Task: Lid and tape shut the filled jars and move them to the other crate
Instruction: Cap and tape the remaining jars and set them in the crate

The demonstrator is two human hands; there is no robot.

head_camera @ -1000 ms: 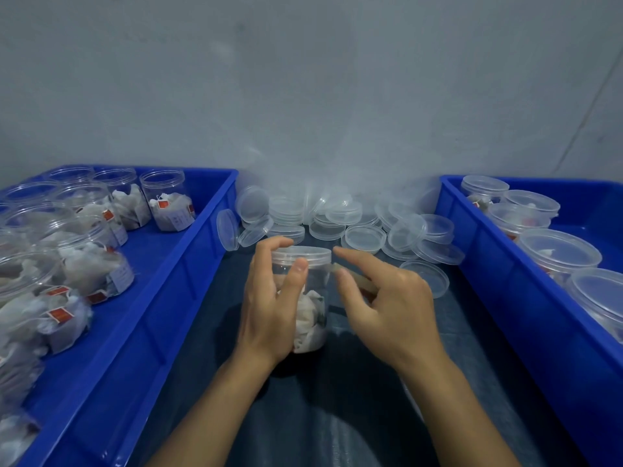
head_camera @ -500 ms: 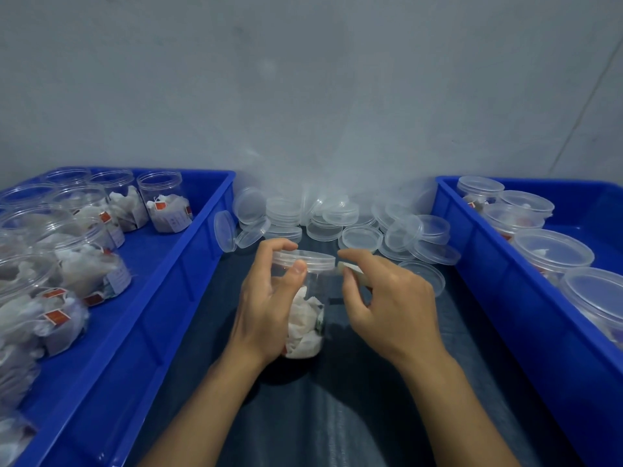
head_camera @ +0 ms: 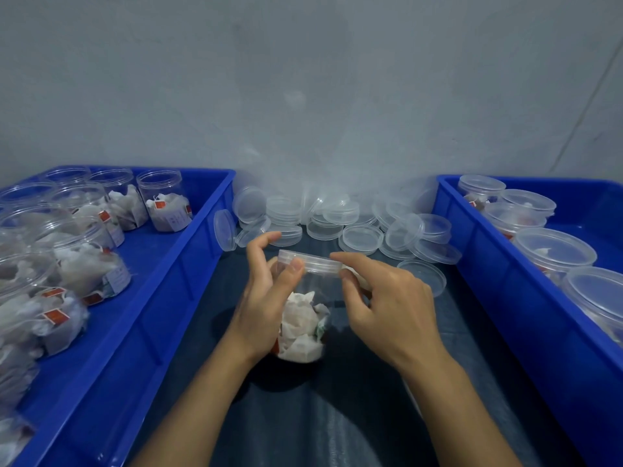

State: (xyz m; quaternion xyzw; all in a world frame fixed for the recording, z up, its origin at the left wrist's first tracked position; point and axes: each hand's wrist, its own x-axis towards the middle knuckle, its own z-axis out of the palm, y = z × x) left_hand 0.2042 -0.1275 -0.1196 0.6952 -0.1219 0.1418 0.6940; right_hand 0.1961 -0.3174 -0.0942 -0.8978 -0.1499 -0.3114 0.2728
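Left hand (head_camera: 266,298) curled around a lidded clear jar (head_camera: 305,311) on the desk (head_camera: 337,416), while right hand (head_camera: 387,308) pinched its lid (head_camera: 312,262) edge.

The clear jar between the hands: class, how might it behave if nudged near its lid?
The jar looks tall and narrow, so it may tip. Its loose white sachets suggest it is light. Its smooth clear wall may be slippery.

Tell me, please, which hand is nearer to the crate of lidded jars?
Right. The right hand sits between the jar and that crate; the left hand grips the jar's far side.
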